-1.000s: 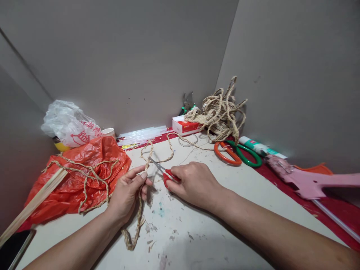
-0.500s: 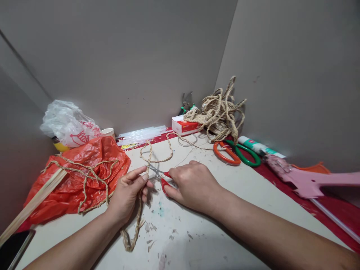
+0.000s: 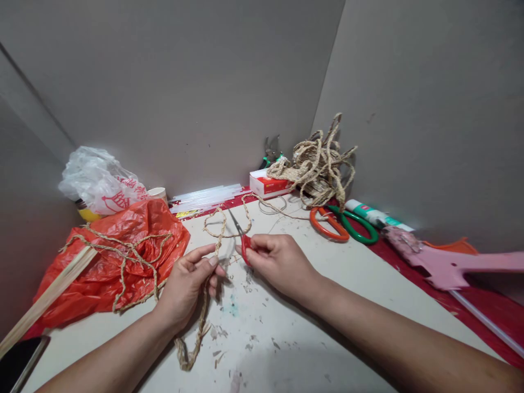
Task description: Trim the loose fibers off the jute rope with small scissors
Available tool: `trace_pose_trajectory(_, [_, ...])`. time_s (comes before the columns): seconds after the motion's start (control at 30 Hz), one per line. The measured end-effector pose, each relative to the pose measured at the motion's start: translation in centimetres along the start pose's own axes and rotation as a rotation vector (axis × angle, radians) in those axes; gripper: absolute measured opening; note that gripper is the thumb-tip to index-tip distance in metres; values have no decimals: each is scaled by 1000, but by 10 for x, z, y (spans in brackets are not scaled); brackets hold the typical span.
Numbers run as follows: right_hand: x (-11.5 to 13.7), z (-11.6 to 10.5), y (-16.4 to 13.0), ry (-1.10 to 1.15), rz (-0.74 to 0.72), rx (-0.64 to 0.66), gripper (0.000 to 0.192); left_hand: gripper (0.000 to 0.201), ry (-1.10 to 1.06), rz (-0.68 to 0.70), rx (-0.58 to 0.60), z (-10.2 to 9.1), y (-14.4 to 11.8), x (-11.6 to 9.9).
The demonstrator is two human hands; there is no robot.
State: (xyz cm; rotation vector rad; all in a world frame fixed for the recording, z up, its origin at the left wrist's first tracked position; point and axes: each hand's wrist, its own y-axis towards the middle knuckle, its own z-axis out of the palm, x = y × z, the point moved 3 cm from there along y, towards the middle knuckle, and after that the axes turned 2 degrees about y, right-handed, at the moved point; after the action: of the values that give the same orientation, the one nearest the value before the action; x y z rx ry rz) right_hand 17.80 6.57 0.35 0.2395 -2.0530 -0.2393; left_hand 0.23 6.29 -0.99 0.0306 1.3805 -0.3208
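My left hand (image 3: 186, 286) pinches a braided straw rope (image 3: 195, 333) that trails down toward me and loops away across the table. My right hand (image 3: 278, 262) grips small red-handled scissors (image 3: 241, 236), their blades pointing up and away from the rope. The two hands sit close together over the pale tabletop (image 3: 360, 289), which is scattered with small straw scraps.
A red plastic bag (image 3: 118, 256) with rope and a wooden strip (image 3: 49, 295) lies at left, a white bag (image 3: 96, 183) behind it. At the back are glue sticks (image 3: 207, 195), a red-white box (image 3: 268, 184), a rope tangle (image 3: 321, 164), large orange-green scissors (image 3: 341, 225), and a pink tool (image 3: 450, 267) at right.
My right hand has lifted the small scissors away from the rope, swinging the blades upward. My left hand keeps its pinch on the rope.
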Motion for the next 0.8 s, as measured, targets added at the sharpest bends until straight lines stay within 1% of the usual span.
trace_pose_trajectory(0.07, [-3, 7, 1, 358, 190, 77, 31, 34, 34, -11, 38, 3, -2, 0])
trace_pose_trajectory(0.1, [-4, 12, 1, 485, 257, 125, 31, 32, 54, -22, 59, 5, -3, 1])
trace_pose_trajectory(0.13, [-3, 16, 0, 574, 303, 167, 30, 30, 73, -35, 82, 8, -4, 1])
trace_pose_trajectory(0.2, [-2, 20, -1, 675, 340, 214, 28, 27, 99, -57, 121, 12, -6, 2])
trace_pose_trajectory(0.27, [0, 22, -3, 727, 346, 215, 28, 25, 113, -72, 148, 14, -8, 4])
trace_pose_trajectory(0.37, [-1, 20, -3, 748, 331, 160, 29, 25, 122, -84, 162, 14, -9, 6])
trace_pose_trajectory(0.43, [-2, 15, -1, 751, 319, 85, 28, 24, 111, -95, 164, 13, -8, 7])
trace_pose_trajectory(0.57, [-7, 3, 3, 772, 280, -126, 29, 22, 74, -107, 136, 10, -6, 6])
trace_pose_trajectory(0.63, [-6, -1, 4, 776, 249, -184, 31, 22, 73, -102, 120, 9, -6, 4])
trace_pose_trajectory(0.7, [-4, -2, 4, 776, 230, -196, 32, 22, 82, -97, 110, 9, -6, 3])
trace_pose_trajectory(0.8, [0, 0, 2, 748, 228, -159, 31, 22, 91, -89, 83, 10, -8, 1])
